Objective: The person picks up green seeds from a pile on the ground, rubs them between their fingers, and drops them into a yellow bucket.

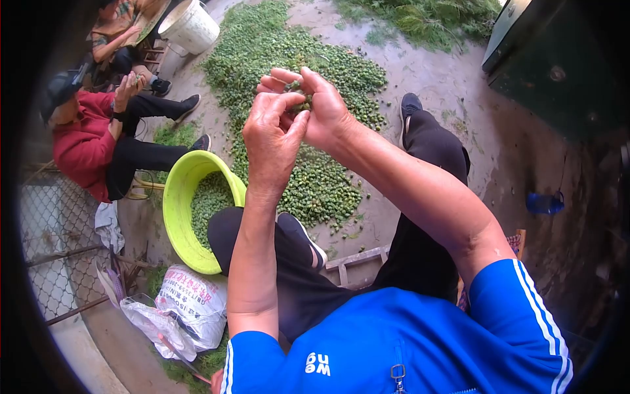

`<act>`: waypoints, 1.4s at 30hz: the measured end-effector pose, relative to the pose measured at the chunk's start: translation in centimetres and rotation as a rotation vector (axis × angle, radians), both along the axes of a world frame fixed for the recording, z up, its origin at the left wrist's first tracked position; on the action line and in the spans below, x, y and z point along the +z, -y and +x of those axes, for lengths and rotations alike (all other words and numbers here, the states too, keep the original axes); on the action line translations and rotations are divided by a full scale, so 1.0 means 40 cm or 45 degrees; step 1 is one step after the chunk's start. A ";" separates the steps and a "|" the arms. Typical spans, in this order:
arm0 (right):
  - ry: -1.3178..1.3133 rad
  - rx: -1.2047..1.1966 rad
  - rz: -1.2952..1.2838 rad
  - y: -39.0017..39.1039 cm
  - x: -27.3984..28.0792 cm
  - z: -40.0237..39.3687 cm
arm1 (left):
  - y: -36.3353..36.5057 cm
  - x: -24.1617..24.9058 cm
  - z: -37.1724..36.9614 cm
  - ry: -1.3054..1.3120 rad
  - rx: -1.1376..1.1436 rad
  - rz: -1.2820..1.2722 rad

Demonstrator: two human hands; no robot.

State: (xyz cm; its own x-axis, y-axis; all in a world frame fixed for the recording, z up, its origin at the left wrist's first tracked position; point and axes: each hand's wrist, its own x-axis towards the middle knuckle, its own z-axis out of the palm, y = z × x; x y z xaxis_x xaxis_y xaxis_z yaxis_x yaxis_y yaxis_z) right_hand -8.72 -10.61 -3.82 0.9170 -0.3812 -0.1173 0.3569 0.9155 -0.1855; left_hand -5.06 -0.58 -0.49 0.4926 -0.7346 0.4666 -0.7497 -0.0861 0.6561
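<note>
My right hand [323,108] is cupped, palm up, around a few small green cones [293,86], its fingers curled. My left hand [270,123] meets it from the left, thumb and forefinger pinched at a small green cone [304,105]; its other fingers are partly hidden. Both hands are above a wide heap of small green cones [325,187] spread on the floor. By my left knee, a yellow-green tub [176,217] leans slightly and holds more green cones [211,203].
A person in a red top [82,141] sits at the left, hands raised; another person [118,39] sits behind. Around us are a white bucket [190,27], a printed white sack [197,305], cut green branches [433,20], a dark green metal box [558,72] and a blue container [545,203].
</note>
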 end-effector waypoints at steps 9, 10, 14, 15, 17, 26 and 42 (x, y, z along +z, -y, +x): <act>-0.075 -0.003 -0.091 -0.005 -0.015 0.003 | 0.007 -0.001 -0.001 0.068 -0.034 -0.003; -0.084 -0.004 -0.092 -0.006 -0.017 0.004 | 0.007 0.001 -0.002 0.038 -0.020 0.036; -0.028 -0.014 0.020 -0.006 -0.011 -0.001 | 0.004 -0.014 0.011 -0.124 -0.027 0.016; -0.023 -0.053 0.086 -0.007 0.008 -0.007 | 0.000 -0.022 0.025 -0.124 -0.027 0.016; 0.031 -0.088 0.121 -0.002 0.018 -0.009 | -0.011 -0.032 0.057 -0.806 -0.245 -0.071; 0.182 -0.077 0.222 0.016 0.024 -0.006 | -0.030 -0.011 0.122 -2.273 -0.759 -0.742; 0.184 -0.095 0.072 0.018 0.025 -0.008 | 0.011 -0.055 0.067 -0.592 -0.077 -0.154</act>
